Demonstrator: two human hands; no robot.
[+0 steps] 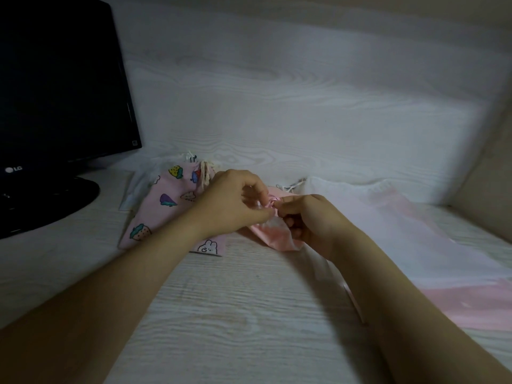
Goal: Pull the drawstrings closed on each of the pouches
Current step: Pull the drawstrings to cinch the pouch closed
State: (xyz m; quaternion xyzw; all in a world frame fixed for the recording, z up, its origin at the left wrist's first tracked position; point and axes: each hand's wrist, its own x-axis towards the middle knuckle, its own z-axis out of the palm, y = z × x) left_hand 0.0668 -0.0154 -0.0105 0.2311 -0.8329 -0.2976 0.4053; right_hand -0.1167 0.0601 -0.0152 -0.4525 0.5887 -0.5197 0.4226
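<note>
1. Two hands are close together, almost touching, above the table.
2. The left hand pinches the bunched top of a small pink pouch.
3. The right hand curls its fingers round the same pouch, lower down.
4. That pouch sits right between both hands, with its bottom end on the table.
5. Its string is too small and blurry for me to see.
6. A picture pouch with fruit and a bunny lies just left of the left hand, partly under that wrist. A cream cord hangs at its far end.
7. A big pale pouch lies flat to the right of the right hand.
8. A black screen stands well off to the left of the left hand.
</note>
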